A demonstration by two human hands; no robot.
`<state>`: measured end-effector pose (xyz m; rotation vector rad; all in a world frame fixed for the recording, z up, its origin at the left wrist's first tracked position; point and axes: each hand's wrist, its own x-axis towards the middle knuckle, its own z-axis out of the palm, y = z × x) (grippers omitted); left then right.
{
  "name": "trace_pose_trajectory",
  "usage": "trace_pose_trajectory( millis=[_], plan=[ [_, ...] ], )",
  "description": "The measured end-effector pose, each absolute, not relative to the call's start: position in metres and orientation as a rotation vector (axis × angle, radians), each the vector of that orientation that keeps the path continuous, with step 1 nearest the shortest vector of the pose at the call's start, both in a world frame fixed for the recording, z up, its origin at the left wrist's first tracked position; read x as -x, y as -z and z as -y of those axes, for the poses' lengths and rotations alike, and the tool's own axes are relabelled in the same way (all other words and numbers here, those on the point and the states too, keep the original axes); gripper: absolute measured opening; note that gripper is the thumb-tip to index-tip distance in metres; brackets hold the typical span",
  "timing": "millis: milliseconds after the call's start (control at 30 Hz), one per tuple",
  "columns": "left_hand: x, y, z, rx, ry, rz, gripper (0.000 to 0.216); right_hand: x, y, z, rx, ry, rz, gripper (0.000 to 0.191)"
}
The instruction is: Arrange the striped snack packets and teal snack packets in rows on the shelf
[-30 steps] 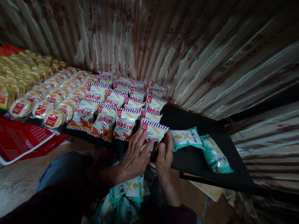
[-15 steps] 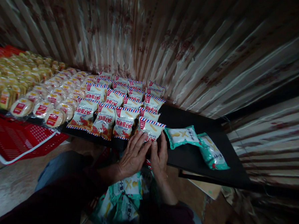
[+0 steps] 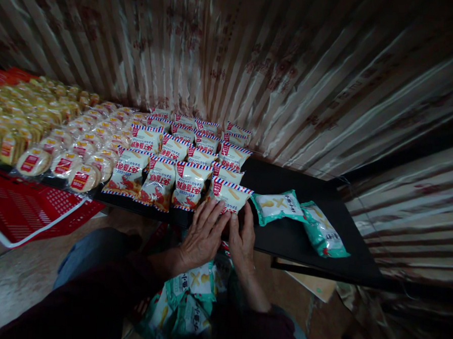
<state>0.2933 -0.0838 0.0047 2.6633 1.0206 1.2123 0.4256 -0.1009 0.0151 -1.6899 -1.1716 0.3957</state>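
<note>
At the front right of the rows, a white snack bag (image 3: pixel 231 194) with a striped top edge leans on the bag behind it. My left hand (image 3: pixel 205 234) covers its lower left, fingers close together against the wrapper. From the lower right, my right hand (image 3: pixel 242 237) presses its thumb and fingers on the same bag, so it is held between both hands. The bag's bottom is hidden behind my fingers. Similar bags (image 3: pixel 190 185) stand in rows to the left. Two green snack bags (image 3: pixel 278 207) lie to the right on the black table (image 3: pixel 268 237).
Wrapped round biscuits (image 3: pixel 63 165) and yellow packets (image 3: pixel 11 148) fill the table's left part. A red basket (image 3: pixel 30 205) sits below at the left. More green bags (image 3: pixel 191 309) are piled low between my knees. A pleated curtain (image 3: pixel 225 53) hangs behind the table.
Almost nothing differs. Both hands stay on the same white snack bag, and the view has shifted very slightly.
</note>
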Motion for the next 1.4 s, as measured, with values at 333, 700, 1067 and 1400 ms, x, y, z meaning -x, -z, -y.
trace_pose_trajectory(
  millis=[333, 700, 1067, 1400],
  plan=[
    [-0.293, -0.002, 0.085, -2.670, -1.227, -0.972, 0.062, -0.426, -0.016, 0.112, 1.620, -0.382, 1.150, 0.059],
    [-0.275, -0.001, 0.121, -2.671, -0.919, -0.359, 0.028, -0.408, -0.011, 0.166, 1.585, -0.243, 1.093, 0.023],
    [-0.239, 0.038, 0.129, -2.678, -0.450, -0.844, 0.034, -0.412, 0.035, 0.200, 1.918, -0.348, 1.358, 0.030],
    [-0.222, 0.048, 0.123, -2.336, 0.072, -1.176, 0.050, -0.418, 0.047, 0.195, 2.542, -0.471, 1.552, 0.048]
  ],
)
